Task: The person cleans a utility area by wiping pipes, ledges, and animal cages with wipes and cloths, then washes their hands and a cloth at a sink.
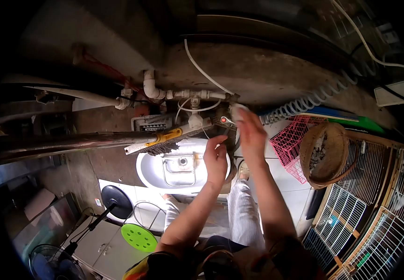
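Note:
My right hand (249, 133) is raised beside the faucet (225, 120), which has a red mark, at the right end of the white pipe (205, 94). Something whitish shows at its fingertips, too blurred to name, and I cannot tell whether the hand holds it. Lower and to the left, my left hand (216, 158) has its fingers curled, over the right edge of the white basin (148, 175). Whether anything is between its fingers cannot be made out. A metal rack (179, 179) lies in the basin around the drain.
A pink wire cage (288, 144) and a brown basket (308, 158) stand to the right, beside wire cages (344, 207). A coiled hose (311, 99) runs to the upper right. At the lower left are a green stool (139, 237) and a fan (55, 263).

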### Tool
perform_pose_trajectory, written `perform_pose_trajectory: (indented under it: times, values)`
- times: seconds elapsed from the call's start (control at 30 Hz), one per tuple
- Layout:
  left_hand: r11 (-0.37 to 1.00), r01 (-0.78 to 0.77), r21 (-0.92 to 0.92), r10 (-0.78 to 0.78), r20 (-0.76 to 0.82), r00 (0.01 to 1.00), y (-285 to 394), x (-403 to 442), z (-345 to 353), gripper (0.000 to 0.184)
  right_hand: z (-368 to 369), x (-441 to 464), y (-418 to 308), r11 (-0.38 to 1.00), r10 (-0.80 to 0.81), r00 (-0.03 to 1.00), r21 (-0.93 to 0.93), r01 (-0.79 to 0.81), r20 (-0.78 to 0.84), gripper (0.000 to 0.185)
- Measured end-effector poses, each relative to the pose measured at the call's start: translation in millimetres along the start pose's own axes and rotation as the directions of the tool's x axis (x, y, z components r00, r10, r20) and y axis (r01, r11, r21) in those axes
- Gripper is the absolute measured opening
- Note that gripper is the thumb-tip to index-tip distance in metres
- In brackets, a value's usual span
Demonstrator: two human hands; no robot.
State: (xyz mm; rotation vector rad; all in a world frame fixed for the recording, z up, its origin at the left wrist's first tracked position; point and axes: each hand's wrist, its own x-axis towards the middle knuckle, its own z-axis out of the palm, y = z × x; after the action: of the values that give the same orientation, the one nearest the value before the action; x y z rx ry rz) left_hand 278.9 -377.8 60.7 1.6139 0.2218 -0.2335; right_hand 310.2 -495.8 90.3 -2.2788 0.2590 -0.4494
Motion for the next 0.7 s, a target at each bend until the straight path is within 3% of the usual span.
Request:
perform_pose_trajectory:
  times: [0.07, 0.1, 0.2, 0.33, 0.43, 0.53, 0.57, 0.63, 0.7]
  values:
    - [0.999, 0.034, 0.012, -0.035, 0.02, 0.999, -3, -3, -4, 0.026, 28, 3, 13, 0.854, -0.307, 0.913, -0.345, 0.389, 0.268, 0.038]
    - [0.998, 0.059, -0.002, -0.059, 0.023, 0.998, -6, -4, -6, 0.026, 34, 2, 16, 0.773, -0.376, 0.877, -0.421, 0.475, 0.298, 0.042]
    - [0.997, 0.082, -0.012, -0.081, 0.018, 0.997, -17, -4, -14, 0.026, 37, 3, 29, 0.776, -0.252, 0.888, -0.468, 0.422, 0.383, 0.041]
    - [0.999, 0.05, 0.018, -0.051, 0.015, 0.999, -18, 7, -18, 0.024, 27, 11, 33, 0.717, -0.241, 0.847, -0.502, 0.485, 0.474, 0.021]
    - [0.995, 0.084, -0.05, -0.082, 0.029, 0.996, -21, 14, -18, 0.019, 9, 11, 22, 0.744, -0.06, 0.853, -0.547, 0.385, 0.519, 0.021]
    - [0.993, 0.106, -0.047, -0.103, 0.069, 0.992, -26, 24, -18, 0.018, 10, 4, 48, 0.889, 0.032, 0.942, -0.44, 0.125, 0.333, 0.029]
    - [0.987, 0.144, -0.067, -0.138, 0.088, 0.987, -27, 28, -18, 0.018, 7, 2, 58, 0.925, 0.163, 0.959, -0.373, -0.068, 0.23, 0.03]
    - [0.969, 0.22, -0.11, -0.206, 0.125, 0.971, -26, 34, -13, 0.018, -1, 7, 68, 0.889, 0.438, 0.897, -0.178, -0.422, 0.061, 0.033]
    - [0.947, 0.284, -0.148, -0.263, 0.147, 0.954, -23, 40, -6, 0.018, -1, 20, 68, 0.72, 0.635, 0.759, 0.245, -0.649, 0.145, 0.036]
